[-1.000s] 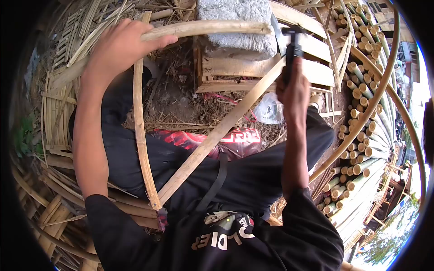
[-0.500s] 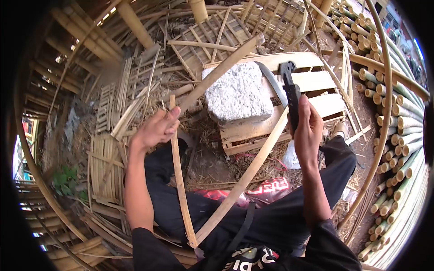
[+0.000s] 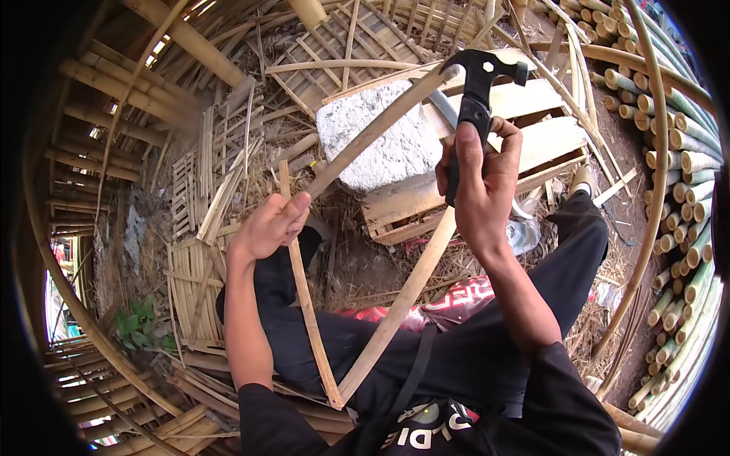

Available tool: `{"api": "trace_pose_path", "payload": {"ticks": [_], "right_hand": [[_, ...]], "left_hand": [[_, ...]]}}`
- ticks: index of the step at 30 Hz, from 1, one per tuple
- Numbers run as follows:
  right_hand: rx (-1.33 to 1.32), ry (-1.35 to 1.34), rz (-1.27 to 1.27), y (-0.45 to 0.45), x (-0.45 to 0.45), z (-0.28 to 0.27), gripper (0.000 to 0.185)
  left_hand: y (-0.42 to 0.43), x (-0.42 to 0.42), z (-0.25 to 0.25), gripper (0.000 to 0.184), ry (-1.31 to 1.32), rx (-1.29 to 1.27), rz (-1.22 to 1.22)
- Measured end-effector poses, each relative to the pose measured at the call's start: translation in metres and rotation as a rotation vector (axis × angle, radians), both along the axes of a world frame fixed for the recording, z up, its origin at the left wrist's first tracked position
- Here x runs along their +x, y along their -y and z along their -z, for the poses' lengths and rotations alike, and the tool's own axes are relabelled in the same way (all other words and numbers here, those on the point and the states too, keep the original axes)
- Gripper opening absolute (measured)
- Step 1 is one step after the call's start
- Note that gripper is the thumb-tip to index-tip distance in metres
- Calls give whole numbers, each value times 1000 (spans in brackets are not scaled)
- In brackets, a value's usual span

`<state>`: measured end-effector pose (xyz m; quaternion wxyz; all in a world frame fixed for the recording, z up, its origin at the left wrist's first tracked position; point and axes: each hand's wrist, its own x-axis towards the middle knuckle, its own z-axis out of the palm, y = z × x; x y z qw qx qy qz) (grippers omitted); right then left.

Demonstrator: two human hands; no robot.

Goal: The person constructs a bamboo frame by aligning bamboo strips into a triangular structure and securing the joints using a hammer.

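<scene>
My left hand [image 3: 268, 226] is closed around a bamboo strip [image 3: 372, 131] that slants up to the right over the pale stone block [image 3: 372, 156]. In my right hand [image 3: 480, 175] is a black hammer [image 3: 477, 95], head upward, its claw at the upper end of that strip. Two joined bamboo slats, a narrow one [image 3: 306, 292] and a wider one [image 3: 403, 304], meet in a V over my lap. Behind the hammer, a curved metal blade [image 3: 443, 106] shows in part by the block.
A wooden crate [image 3: 532, 144] lies under and beside the block. Cut bamboo poles [image 3: 684, 205] are stacked at the right. Woven bamboo panels [image 3: 334, 45] lie at the back, slats [image 3: 190, 289] at the left. A red bag [image 3: 456, 298] is between my legs.
My left hand has lowered and the strip now slants across the block. The hammer has shifted and turned so that its claw is at the strip's upper end. The view has tilted forward.
</scene>
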<state>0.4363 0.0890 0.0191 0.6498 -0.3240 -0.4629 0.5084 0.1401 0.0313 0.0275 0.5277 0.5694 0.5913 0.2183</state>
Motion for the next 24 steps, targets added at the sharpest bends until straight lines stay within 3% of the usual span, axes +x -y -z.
{"api": "trace_pose_path", "payload": {"ticks": [16, 22, 24], "right_hand": [[79, 44, 106, 0, -18, 25, 32], [86, 172, 172, -5, -18, 39, 31], [231, 385, 276, -8, -14, 42, 34]], "left_hand": [[-2, 3, -1, 74, -20, -9, 15], [-1, 2, 1, 73, -62, 11, 16], [-1, -1, 1, 73, -31, -15, 6]]}}
